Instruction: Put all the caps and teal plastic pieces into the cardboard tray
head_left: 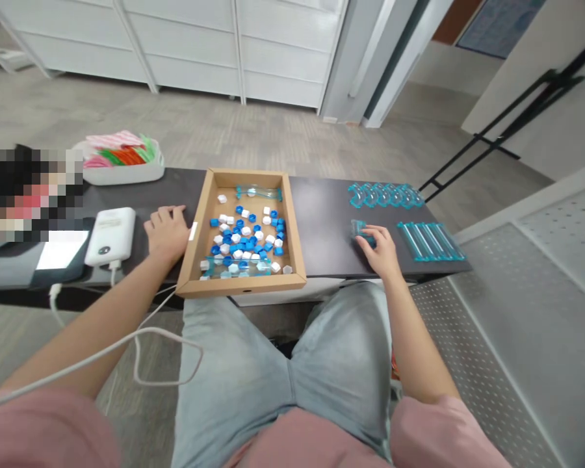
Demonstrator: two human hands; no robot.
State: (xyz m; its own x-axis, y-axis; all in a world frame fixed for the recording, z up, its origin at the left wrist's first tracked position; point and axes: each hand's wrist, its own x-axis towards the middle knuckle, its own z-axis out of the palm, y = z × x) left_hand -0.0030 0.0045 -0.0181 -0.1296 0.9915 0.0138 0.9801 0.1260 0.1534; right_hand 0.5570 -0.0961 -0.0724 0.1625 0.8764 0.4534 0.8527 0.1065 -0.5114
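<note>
My left hand (168, 233) lies on the dark tabletop just left of a cardboard box tray (297, 250), its fingers stretched out and holding nothing. Inside the tray are many small blue and white pieces (246, 242), along with a clear teal-edged plastic part (259, 192) at the back and another (238, 266) at the front. On the right, my right hand (381, 250) has thumb and fingers closed on a small clear teal plastic piece (357, 229) at the tabletop. Beyond it stands a row of clear teal hexagonal parts (385, 195); to its right lie several clear teal-ended bars (429, 242).
A white power bank (111, 237) with a white cable (151, 330) sits left of my left hand. Behind it is a white basket (127, 172) of coloured strips. A dark device with a bright screen (63, 249) lies at far left. A perforated metal panel (461, 325) borders the table's right.
</note>
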